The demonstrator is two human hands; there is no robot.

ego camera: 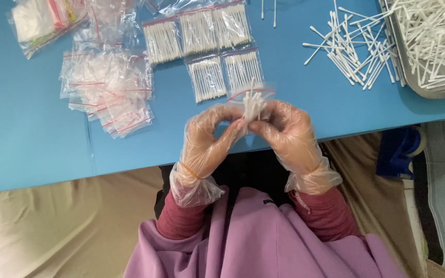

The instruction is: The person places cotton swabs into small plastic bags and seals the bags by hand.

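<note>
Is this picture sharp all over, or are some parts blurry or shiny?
In the head view, light is soft and even, shadows faint. The swabs between the left hand and right hand look smeared; the filled bags are crisper. Glare flecks the empty bags; the tray rim bends near the corner.

packing workbench | blue table (27, 128) | bagged cotton swabs (197, 33) | metal tray (413, 82) of loose swabs

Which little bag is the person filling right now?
Start at the blue table and look at its near edge, where the two gloved hands meet. The small clear bag pinched between the left hand and right hand is it: unlike the flat filled bags behind, its cotton swabs stick out.
</note>
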